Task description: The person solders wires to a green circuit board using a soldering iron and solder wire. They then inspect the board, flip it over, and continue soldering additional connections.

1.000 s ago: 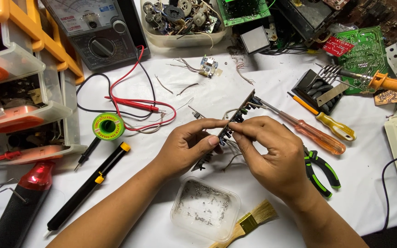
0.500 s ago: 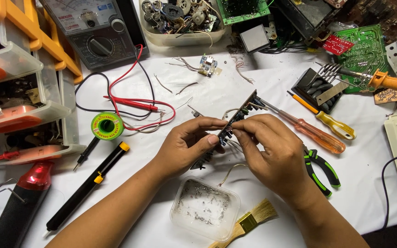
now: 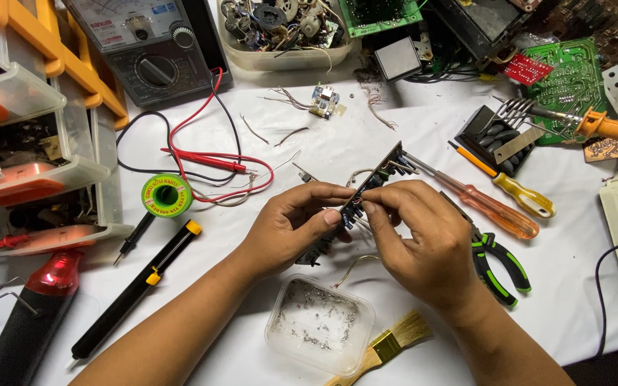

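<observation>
Little change since half a second ago: both hands stay together at table centre. Left hand (image 3: 287, 232) and right hand (image 3: 423, 246) pinch a narrow dark circuit board (image 3: 366, 196), tilted edge-up above the white table (image 3: 574, 286); clear plastic tub (image 3: 320, 323) just below

A multimeter (image 3: 144, 46) sits at upper left, its red lead (image 3: 205, 161) below. A solder spool (image 3: 167, 195) lies left of centre. Two screwdrivers (image 3: 495, 204) and green pliers (image 3: 498, 264) lie right. A clear tub (image 3: 320, 325) and brush (image 3: 388, 343) sit at bottom centre.
</observation>
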